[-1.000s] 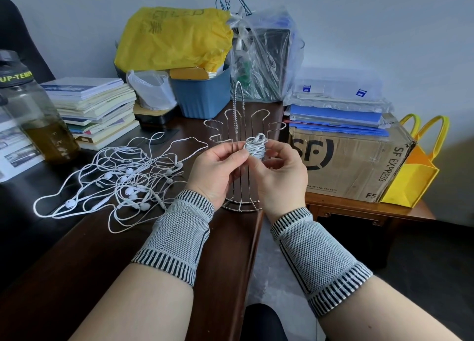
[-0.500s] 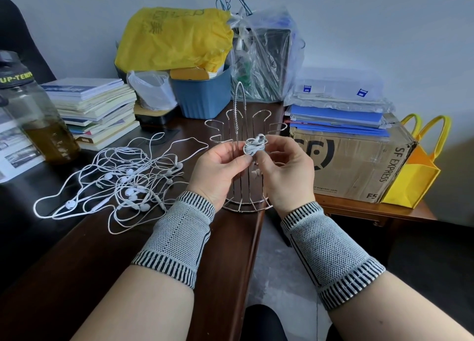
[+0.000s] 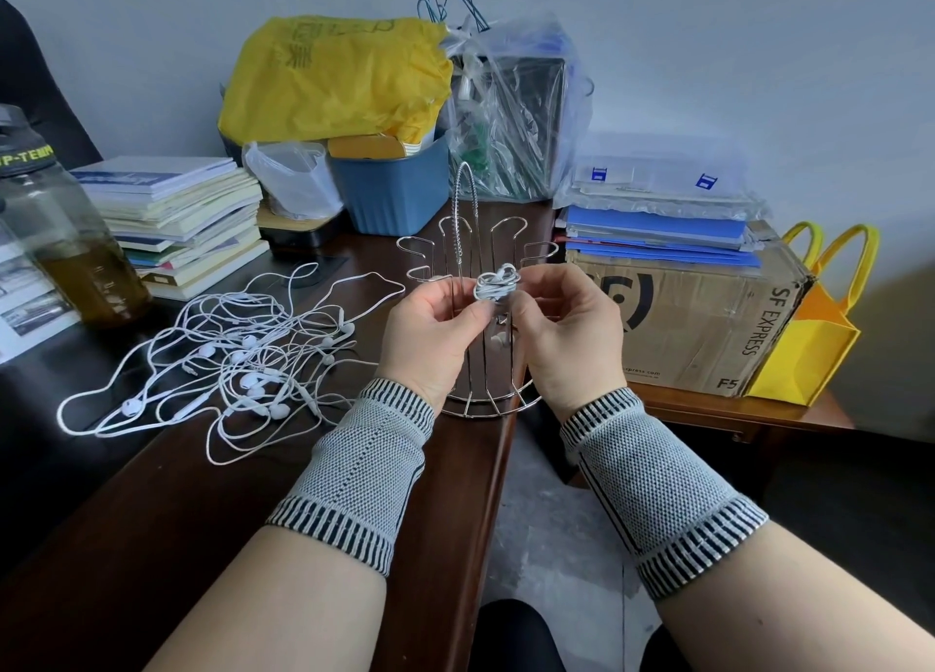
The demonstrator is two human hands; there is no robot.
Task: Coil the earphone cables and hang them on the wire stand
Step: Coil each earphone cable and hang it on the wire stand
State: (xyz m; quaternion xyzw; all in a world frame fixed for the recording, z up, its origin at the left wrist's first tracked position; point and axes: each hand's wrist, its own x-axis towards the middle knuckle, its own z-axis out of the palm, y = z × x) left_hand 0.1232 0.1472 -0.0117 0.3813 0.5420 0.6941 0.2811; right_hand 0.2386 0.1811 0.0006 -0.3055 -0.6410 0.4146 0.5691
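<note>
A loose tangle of earphones (image 3: 227,368) lies on the dark tabletop (image 3: 152,519) to my left. My left hand (image 3: 430,332) pinches the lower edge of a small coiled earphone bundle (image 3: 497,286), and my right hand (image 3: 566,327) pinches its other side. We hold the bundle in front of the wire stand (image 3: 475,266), perhaps touching one upright wire; I cannot tell.
</note>
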